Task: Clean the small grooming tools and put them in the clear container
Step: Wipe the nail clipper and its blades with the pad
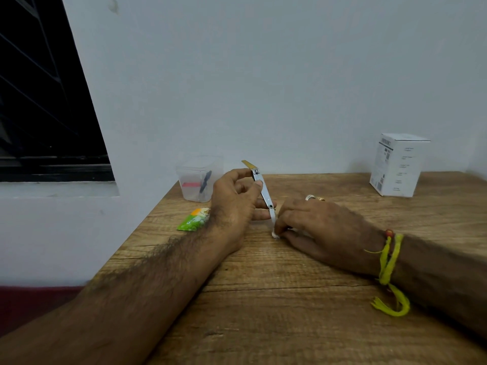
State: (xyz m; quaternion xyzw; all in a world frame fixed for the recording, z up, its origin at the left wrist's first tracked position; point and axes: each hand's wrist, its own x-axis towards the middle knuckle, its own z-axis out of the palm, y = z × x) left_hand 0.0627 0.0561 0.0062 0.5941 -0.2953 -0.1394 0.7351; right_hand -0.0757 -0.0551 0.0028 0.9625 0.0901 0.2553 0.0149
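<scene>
While the left hand (234, 204) pinches the upper part of a metal nail clipper (263, 192) between thumb and fingers, the tool stands tilted over the desk (290, 299), its gold-tipped end at 11 o'clock and its lower end at 5 o'clock. At that lower end, the right hand (316, 223) pinches a small white wad (274, 234) against the clipper's tip, fingers curled, knuckles up. A ring (311, 197) shows on this hand and a yellow thread (388, 270) circles its wrist. At 10 o'clock from the hands, near the desk's far left corner, stands the clear container (199, 177), holding a dark tool (205, 181) and a red item (191, 184). A green sachet (193, 220) lies just beside the left wrist at 9 o'clock. A white box (396, 164) stands well apart at 2 o'clock, by the wall (263, 75).
</scene>
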